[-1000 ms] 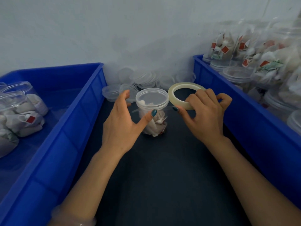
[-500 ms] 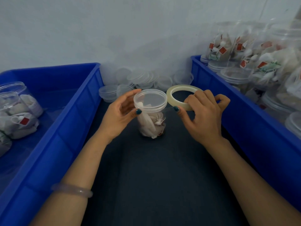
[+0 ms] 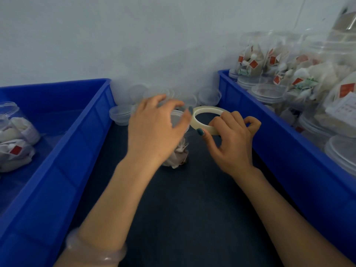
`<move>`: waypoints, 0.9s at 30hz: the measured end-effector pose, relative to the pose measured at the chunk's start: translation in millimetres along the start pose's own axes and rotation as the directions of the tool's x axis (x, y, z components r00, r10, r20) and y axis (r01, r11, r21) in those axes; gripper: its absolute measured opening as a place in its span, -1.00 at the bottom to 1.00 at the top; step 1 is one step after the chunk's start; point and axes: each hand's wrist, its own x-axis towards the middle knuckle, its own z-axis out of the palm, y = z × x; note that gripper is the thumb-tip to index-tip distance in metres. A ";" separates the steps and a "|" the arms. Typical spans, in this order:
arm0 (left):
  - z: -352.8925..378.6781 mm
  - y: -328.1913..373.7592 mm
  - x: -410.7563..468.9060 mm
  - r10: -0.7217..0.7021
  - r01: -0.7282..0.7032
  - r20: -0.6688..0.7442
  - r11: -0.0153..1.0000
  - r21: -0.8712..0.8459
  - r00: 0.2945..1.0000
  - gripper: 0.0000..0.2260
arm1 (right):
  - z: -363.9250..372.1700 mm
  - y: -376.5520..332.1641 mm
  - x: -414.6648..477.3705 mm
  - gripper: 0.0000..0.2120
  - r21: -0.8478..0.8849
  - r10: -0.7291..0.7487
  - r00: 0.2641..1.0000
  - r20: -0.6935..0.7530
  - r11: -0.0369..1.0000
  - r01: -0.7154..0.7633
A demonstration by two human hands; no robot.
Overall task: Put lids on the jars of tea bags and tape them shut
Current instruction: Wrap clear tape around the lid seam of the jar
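Gripping jar point(image 3: 180, 153) from above, left hand point(image 3: 154, 130), right hand point(image 3: 233, 145) pinching tape roll point(image 3: 200, 115) just beside it.

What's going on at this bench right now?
A person is sealing a jar of tea bags that stands on the dark mat between the left blue crate and the right blue crate. The left hand grips its lidded top from above. The right hand pinches a tape roll right beside the lid. Whether any tape is on the jar yet cannot be told. Spare lids lie by the wall.
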 end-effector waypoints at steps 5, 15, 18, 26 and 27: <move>22.9 10.8 -6.1 -0.033 0.018 0.084 0.985 0.170 0.996 -0.51 | -3.8 -0.7 -0.6 -0.65 0.029 0.001 1.000 0.011 1.000 -0.001; 12.1 -4.2 -8.0 0.121 -0.119 0.107 0.993 -0.027 0.987 -0.50 | -9.0 11.3 2.3 -0.64 -0.171 -0.128 0.992 0.009 0.977 0.127; 8.7 -12.7 -8.1 0.182 -0.163 0.149 0.978 -0.129 0.972 -0.52 | -10.7 13.6 3.7 -0.49 -0.189 -0.107 0.994 -0.012 0.977 0.103; 2.9 -21.1 -7.2 0.249 -0.179 0.219 0.938 -0.296 0.944 -0.62 | -9.7 5.0 5.4 -0.48 -0.176 -0.079 0.996 -0.042 0.982 0.071; 2.4 -20.3 -7.4 0.259 -0.187 0.211 0.932 -0.310 0.942 -0.63 | -9.8 3.2 5.7 -0.49 -0.176 -0.079 0.996 -0.048 0.982 0.069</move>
